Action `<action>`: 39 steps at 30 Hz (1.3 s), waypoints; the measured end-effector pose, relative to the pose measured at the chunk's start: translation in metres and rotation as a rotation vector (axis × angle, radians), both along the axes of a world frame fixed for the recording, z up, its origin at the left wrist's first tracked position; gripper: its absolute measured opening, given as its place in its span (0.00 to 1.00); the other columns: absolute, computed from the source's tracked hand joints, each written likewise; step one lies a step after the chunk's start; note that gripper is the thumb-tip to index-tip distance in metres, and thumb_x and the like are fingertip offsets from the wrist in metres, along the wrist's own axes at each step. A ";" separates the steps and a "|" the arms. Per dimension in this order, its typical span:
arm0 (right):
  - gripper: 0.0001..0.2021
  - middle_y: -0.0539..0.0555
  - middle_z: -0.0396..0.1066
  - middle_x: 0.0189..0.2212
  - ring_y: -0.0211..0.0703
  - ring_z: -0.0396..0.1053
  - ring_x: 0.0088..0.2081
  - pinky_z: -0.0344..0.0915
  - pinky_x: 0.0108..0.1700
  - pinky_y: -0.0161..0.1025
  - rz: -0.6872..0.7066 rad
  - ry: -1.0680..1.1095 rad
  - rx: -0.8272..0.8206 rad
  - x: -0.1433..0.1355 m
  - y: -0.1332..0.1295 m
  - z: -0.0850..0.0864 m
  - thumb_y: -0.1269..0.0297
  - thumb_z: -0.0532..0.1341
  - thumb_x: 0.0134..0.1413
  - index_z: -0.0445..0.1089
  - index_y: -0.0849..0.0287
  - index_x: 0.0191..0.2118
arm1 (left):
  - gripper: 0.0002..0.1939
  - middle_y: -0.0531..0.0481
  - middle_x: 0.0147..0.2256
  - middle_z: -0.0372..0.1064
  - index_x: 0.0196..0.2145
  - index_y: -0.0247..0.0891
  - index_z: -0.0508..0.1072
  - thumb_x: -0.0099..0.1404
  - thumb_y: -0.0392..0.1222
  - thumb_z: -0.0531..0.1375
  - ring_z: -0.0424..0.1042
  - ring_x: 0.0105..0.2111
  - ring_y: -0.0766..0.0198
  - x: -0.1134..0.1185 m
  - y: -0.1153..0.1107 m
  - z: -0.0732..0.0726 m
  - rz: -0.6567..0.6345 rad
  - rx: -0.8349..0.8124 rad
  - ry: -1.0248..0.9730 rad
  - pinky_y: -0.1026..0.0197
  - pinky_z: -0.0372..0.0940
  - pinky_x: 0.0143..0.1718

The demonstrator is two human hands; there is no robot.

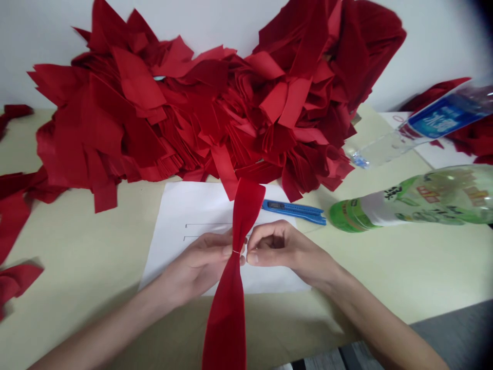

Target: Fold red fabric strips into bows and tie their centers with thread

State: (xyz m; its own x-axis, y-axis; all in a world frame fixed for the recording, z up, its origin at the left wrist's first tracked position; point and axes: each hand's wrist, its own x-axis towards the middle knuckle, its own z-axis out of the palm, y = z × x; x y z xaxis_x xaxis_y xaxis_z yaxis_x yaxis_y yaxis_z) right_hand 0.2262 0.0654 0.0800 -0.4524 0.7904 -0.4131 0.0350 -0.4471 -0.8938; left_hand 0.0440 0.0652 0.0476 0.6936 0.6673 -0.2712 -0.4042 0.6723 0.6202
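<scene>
A long red fabric strip (227,318) runs upright through the middle of the view, gathered narrow at its waist by a thin pale thread. My left hand (206,259) pinches the strip at that gathered point from the left. Just right of the waist, my right hand (277,246) is closed, thumb against forefinger; whatever lies between those fingertips is too small to make out. Under both hands lies a white paper sheet (162,257) with drawn black lines. A blue utility knife (295,209) rests beyond my right hand.
A large heap of red fabric pieces (192,113) spans the back. Two plastic bottles lie on the right, one with a blue label (442,115), the other green (408,200). More red strips (15,216) lie at the left of the table (385,272).
</scene>
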 end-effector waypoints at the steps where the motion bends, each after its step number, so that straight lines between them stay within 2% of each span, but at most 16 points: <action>1: 0.07 0.45 0.61 0.17 0.29 0.52 0.21 0.46 0.22 0.31 0.010 0.015 -0.014 0.001 0.000 0.000 0.64 0.68 0.41 0.72 0.61 0.24 | 0.07 0.50 0.29 0.65 0.27 0.37 0.77 0.55 0.43 0.64 0.62 0.30 0.65 0.000 0.000 0.000 -0.007 -0.007 -0.006 0.61 0.57 0.38; 4: 0.05 0.45 0.63 0.18 0.29 0.53 0.21 0.49 0.22 0.30 0.015 0.034 -0.032 0.002 0.000 0.000 0.67 0.68 0.41 0.72 0.61 0.23 | 0.08 0.50 0.29 0.66 0.24 0.38 0.77 0.52 0.45 0.67 0.63 0.30 0.64 0.000 -0.001 -0.001 -0.023 -0.029 -0.016 0.60 0.58 0.39; 6: 0.04 0.47 0.67 0.21 0.30 0.58 0.23 0.54 0.24 0.30 0.023 0.038 -0.039 0.002 0.000 0.001 0.68 0.67 0.41 0.73 0.61 0.24 | 0.09 0.49 0.28 0.66 0.24 0.39 0.77 0.49 0.46 0.68 0.64 0.31 0.62 0.000 -0.002 -0.004 -0.031 -0.030 0.001 0.57 0.58 0.42; 10: 0.05 0.47 0.69 0.23 0.33 0.64 0.25 0.61 0.28 0.31 0.154 0.036 -0.031 0.007 0.002 -0.001 0.66 0.67 0.43 0.74 0.59 0.30 | 0.08 0.49 0.25 0.67 0.24 0.42 0.79 0.45 0.46 0.69 0.65 0.29 0.58 -0.002 -0.005 -0.007 -0.083 -0.037 0.058 0.52 0.58 0.42; 12: 0.07 0.47 0.69 0.24 0.32 0.63 0.25 0.61 0.28 0.31 0.244 0.009 0.019 0.013 0.005 -0.003 0.66 0.67 0.43 0.74 0.59 0.32 | 0.07 0.49 0.24 0.68 0.23 0.42 0.80 0.43 0.46 0.69 0.65 0.29 0.57 -0.003 -0.007 -0.005 -0.184 -0.011 0.092 0.52 0.58 0.42; 14: 0.06 0.46 0.66 0.22 0.30 0.59 0.22 0.57 0.24 0.29 0.345 -0.016 0.067 0.017 0.010 -0.006 0.66 0.67 0.44 0.74 0.60 0.31 | 0.06 0.51 0.24 0.69 0.22 0.42 0.80 0.43 0.44 0.69 0.64 0.29 0.59 -0.001 -0.011 -0.001 -0.358 -0.011 0.108 0.54 0.58 0.40; 16: 0.05 0.43 0.59 0.16 0.28 0.51 0.19 0.49 0.20 0.29 0.476 -0.042 0.103 0.017 0.015 -0.006 0.65 0.65 0.46 0.75 0.61 0.30 | 0.03 0.53 0.25 0.68 0.21 0.43 0.79 0.43 0.40 0.68 0.63 0.29 0.61 0.002 -0.016 0.002 -0.511 -0.031 0.129 0.58 0.58 0.38; 18: 0.05 0.41 0.53 0.13 0.28 0.47 0.17 0.44 0.18 0.29 0.584 -0.096 0.177 0.011 0.017 -0.002 0.65 0.64 0.48 0.75 0.60 0.30 | 0.04 0.54 0.25 0.67 0.19 0.42 0.77 0.42 0.35 0.67 0.63 0.29 0.64 0.006 -0.023 0.003 -0.574 -0.073 0.193 0.61 0.57 0.35; 21: 0.03 0.43 0.60 0.15 0.28 0.54 0.18 0.49 0.21 0.29 0.610 -0.277 0.384 -0.005 0.011 0.017 0.70 0.63 0.49 0.76 0.59 0.29 | 0.08 0.56 0.23 0.66 0.19 0.41 0.75 0.40 0.29 0.65 0.63 0.28 0.66 0.011 -0.029 0.000 -0.454 -0.129 0.328 0.62 0.57 0.34; 23: 0.08 0.45 0.65 0.17 0.30 0.60 0.20 0.54 0.25 0.30 0.619 -0.458 0.529 -0.014 0.001 0.034 0.75 0.60 0.50 0.74 0.59 0.25 | 0.08 0.58 0.20 0.63 0.17 0.40 0.73 0.43 0.28 0.61 0.62 0.25 0.67 0.011 -0.028 -0.002 -0.318 -0.098 0.362 0.63 0.56 0.31; 25: 0.07 0.49 0.69 0.21 0.33 0.61 0.22 0.53 0.25 0.34 0.643 -0.651 0.696 -0.018 -0.011 0.049 0.74 0.58 0.52 0.72 0.60 0.27 | 0.10 0.58 0.18 0.60 0.15 0.39 0.71 0.47 0.27 0.57 0.59 0.22 0.69 0.008 -0.024 -0.003 -0.249 -0.045 0.341 0.64 0.54 0.27; 27: 0.07 0.49 0.68 0.22 0.33 0.57 0.20 0.51 0.23 0.36 0.650 -0.736 0.743 -0.016 -0.022 0.057 0.75 0.56 0.54 0.71 0.60 0.33 | 0.11 0.57 0.20 0.59 0.15 0.37 0.72 0.48 0.27 0.55 0.58 0.22 0.70 0.003 -0.016 -0.002 -0.228 -0.063 0.306 0.65 0.53 0.25; 30: 0.08 0.46 0.63 0.20 0.32 0.54 0.19 0.51 0.23 0.34 0.472 -0.714 0.705 -0.003 -0.033 0.054 0.70 0.53 0.59 0.70 0.56 0.35 | 0.06 0.53 0.27 0.63 0.20 0.35 0.76 0.49 0.29 0.60 0.63 0.28 0.67 -0.003 -0.004 0.005 -0.211 -0.135 0.274 0.64 0.60 0.32; 33: 0.08 0.44 0.54 0.17 0.31 0.49 0.19 0.48 0.22 0.32 0.298 -0.618 0.546 0.010 -0.036 0.040 0.66 0.54 0.59 0.70 0.55 0.32 | 0.03 0.50 0.33 0.63 0.24 0.34 0.78 0.51 0.34 0.63 0.63 0.31 0.66 -0.004 0.002 0.010 -0.197 -0.125 0.200 0.64 0.61 0.35; 36: 0.09 0.44 0.50 0.17 0.30 0.46 0.19 0.44 0.20 0.32 0.238 -0.479 0.314 0.019 -0.030 0.026 0.62 0.57 0.58 0.71 0.59 0.31 | 0.03 0.50 0.33 0.63 0.25 0.35 0.79 0.52 0.35 0.64 0.62 0.29 0.69 -0.002 0.002 0.010 -0.178 -0.123 0.112 0.66 0.59 0.33; 39: 0.11 0.46 0.56 0.19 0.29 0.49 0.21 0.46 0.21 0.31 0.253 -0.260 0.170 0.022 -0.020 0.014 0.59 0.60 0.55 0.73 0.62 0.32 | 0.05 0.52 0.30 0.63 0.25 0.36 0.80 0.48 0.34 0.64 0.60 0.29 0.69 -0.002 0.000 0.011 -0.217 -0.103 0.069 0.65 0.59 0.33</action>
State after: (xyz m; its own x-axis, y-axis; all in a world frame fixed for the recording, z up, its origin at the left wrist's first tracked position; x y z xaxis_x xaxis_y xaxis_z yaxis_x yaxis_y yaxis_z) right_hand 0.2486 0.0455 0.0937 -0.5389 0.7345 -0.4124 0.3599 -0.2418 -0.9011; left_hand 0.0424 0.0653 0.0584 0.7950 0.4715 -0.3818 -0.2030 0.7998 0.5649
